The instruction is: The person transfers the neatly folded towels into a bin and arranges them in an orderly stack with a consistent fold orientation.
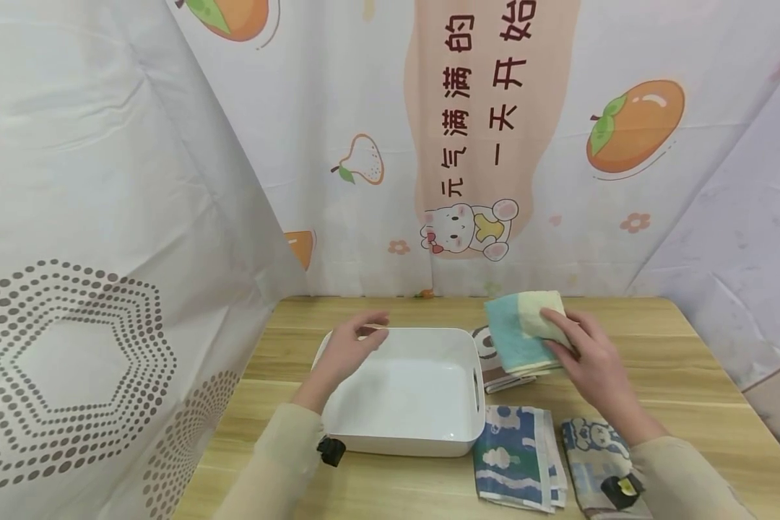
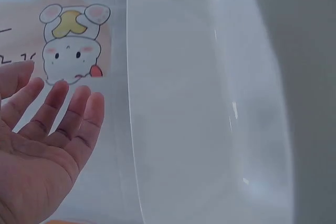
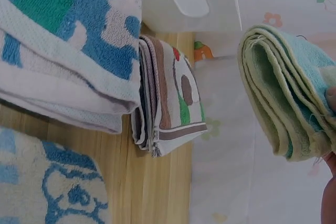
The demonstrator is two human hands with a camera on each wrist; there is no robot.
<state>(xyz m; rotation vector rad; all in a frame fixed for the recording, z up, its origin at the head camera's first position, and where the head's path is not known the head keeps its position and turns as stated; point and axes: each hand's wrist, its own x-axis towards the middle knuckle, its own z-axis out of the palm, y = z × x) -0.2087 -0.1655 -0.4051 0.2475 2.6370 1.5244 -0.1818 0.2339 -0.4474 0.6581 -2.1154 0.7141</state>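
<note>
My right hand (image 1: 594, 357) pinches a folded towel (image 1: 516, 336) in light blue and pale yellow, held up above the table's right half. In the right wrist view the layered folds of this towel (image 3: 286, 95) show, with fingertips at its edge. Over the left part of a white basin (image 1: 403, 386) hovers my left hand (image 1: 354, 345), fingers loosely bent and nothing in them. The left wrist view shows that hand (image 2: 50, 135) palm visible, apart from the basin's wall (image 2: 178, 98). The basin's visible inside holds nothing.
Behind the held towel lies a folded brown and white towel (image 1: 497, 379). A blue and green towel (image 1: 513, 458) rests right of the basin's front corner. Beside it is a beige and blue bear towel (image 1: 591, 455), partly behind my right sleeve. A printed curtain (image 1: 364, 238) hangs behind the table.
</note>
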